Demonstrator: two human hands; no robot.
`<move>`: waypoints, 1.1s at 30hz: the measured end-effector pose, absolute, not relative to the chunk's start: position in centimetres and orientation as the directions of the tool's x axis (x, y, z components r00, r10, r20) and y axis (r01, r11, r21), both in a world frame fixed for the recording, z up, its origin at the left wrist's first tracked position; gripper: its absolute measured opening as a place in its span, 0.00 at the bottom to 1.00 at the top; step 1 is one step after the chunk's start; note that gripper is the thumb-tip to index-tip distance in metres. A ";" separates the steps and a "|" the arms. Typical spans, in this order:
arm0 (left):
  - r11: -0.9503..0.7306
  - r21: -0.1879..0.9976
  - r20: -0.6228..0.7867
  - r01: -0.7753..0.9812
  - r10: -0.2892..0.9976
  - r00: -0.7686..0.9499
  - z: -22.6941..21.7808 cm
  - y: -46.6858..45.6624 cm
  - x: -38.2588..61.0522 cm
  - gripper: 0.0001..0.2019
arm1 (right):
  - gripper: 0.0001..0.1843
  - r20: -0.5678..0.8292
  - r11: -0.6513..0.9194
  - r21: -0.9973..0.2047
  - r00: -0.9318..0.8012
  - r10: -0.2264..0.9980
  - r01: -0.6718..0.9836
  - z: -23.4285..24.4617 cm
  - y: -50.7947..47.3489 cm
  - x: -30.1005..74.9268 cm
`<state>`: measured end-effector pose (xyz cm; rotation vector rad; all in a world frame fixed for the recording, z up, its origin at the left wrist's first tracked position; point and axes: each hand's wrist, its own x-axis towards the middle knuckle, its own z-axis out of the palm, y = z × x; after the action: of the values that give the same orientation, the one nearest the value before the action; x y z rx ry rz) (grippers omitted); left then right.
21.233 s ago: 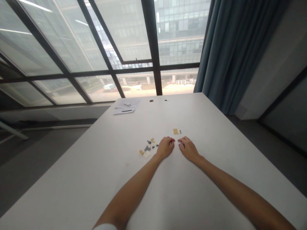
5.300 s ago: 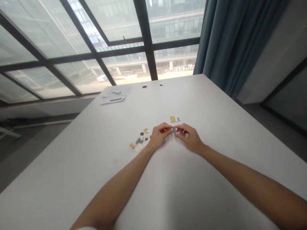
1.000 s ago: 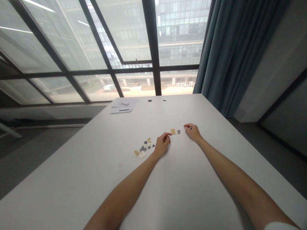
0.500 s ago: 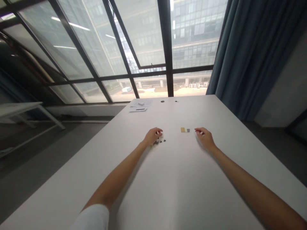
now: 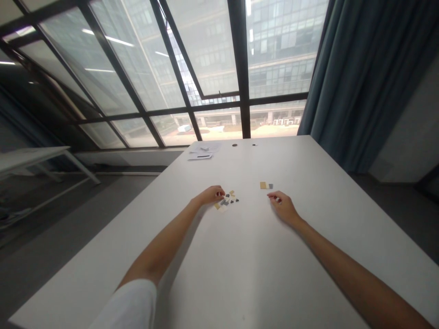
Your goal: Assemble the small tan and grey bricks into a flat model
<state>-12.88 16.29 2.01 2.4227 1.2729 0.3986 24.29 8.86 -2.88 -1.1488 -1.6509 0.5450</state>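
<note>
My left hand (image 5: pixel 210 195) is over the left edge of a small heap of loose flat pieces. Its fingers are curled, thumb and fingertips close together; anything between them is too small to name. In the heap I see grey pieces (image 5: pixel 225 202), tan pieces (image 5: pixel 232 193) and small black pieces (image 5: pixel 237 200). My right hand (image 5: pixel 284 206) is in a pinch just in front of a row made of a gold square (image 5: pixel 263 185), a pale strip and a grey square (image 5: pixel 270 186). What the right fingertips hold, if anything, I cannot make out.
The white table (image 5: pixel 240 265) stretches toward the windows. At its far left lie papers (image 5: pixel 200 156) with a dark pen-like stick on them. A dark round disc (image 5: pixel 234 145) and a small dark item (image 5: pixel 254 145) lie near the far edge. Blue curtains (image 5: pixel 346 91) hang at right.
My left hand has drawn left, uncovering more of the heap. My right hand has shifted left and toward me, from beside the row to in front of it. The view has shifted slightly.
</note>
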 end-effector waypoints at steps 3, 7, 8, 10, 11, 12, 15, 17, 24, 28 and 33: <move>-0.535 0.435 0.079 0.724 0.824 0.561 3.3 16.4 -13.8 0.06 | 0.13 0.465 0.441 -0.794 -0.051 0.884 0.419 -3.0 8.8 24.1; -0.556 0.404 0.142 0.727 0.823 0.551 5.2 15.6 -14.2 0.05 | 0.12 0.471 0.456 -0.791 -0.069 0.879 0.409 -2.9 8.7 23.8; -0.577 0.392 0.184 0.717 0.812 0.553 5.6 15.1 -13.7 0.05 | 0.12 0.474 0.462 -0.789 -0.076 0.877 0.406 -2.8 8.7 23.6; -0.632 0.383 0.279 0.673 0.774 0.568 6.0 14.0 -11.8 0.05 | 0.11 0.479 0.475 -0.782 -0.097 0.872 0.403 -2.5 8.8 23.2; -0.652 0.385 0.304 0.653 0.757 0.578 6.0 13.4 -10.4 0.05 | 0.11 0.483 0.485 -0.777 -0.114 0.868 0.401 -2.4 8.9 23.0; -0.665 0.391 0.331 0.636 0.746 0.577 5.9 12.9 -8.8 0.04 | 0.10 0.487 0.494 -0.772 -0.128 0.864 0.400 -2.2 9.1 22.9; -0.694 0.417 0.382 0.587 0.720 0.580 5.1 11.9 -3.4 0.03 | 0.10 0.518 0.528 -0.747 -0.143 0.843 0.403 -2.0 9.9 22.6; -0.710 0.421 0.422 0.564 0.704 0.571 4.4 11.8 -0.2 0.03 | 0.11 0.543 0.553 -0.727 -0.153 0.826 0.407 -1.9 10.6 22.9; -0.707 0.477 0.536 0.522 0.705 0.465 1.5 12.8 5.0 0.04 | 0.07 0.617 0.604 -0.616 -0.166 0.769 0.505 -1.7 11.7 25.0; -0.695 0.530 0.561 0.486 0.717 0.413 0.2 12.6 5.2 0.04 | 0.07 0.630 0.631 -0.590 -0.201 0.750 0.505 -1.8 11.5 25.6; -0.714 0.556 0.572 0.426 0.700 0.427 -0.5 12.4 4.5 0.05 | 0.08 0.638 0.658 -0.588 -0.231 0.735 0.470 -2.1 11.3 25.5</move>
<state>4.51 12.41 -0.45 2.3587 0.9676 1.1778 25.54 11.30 -2.07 -0.9502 -1.8832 0.3345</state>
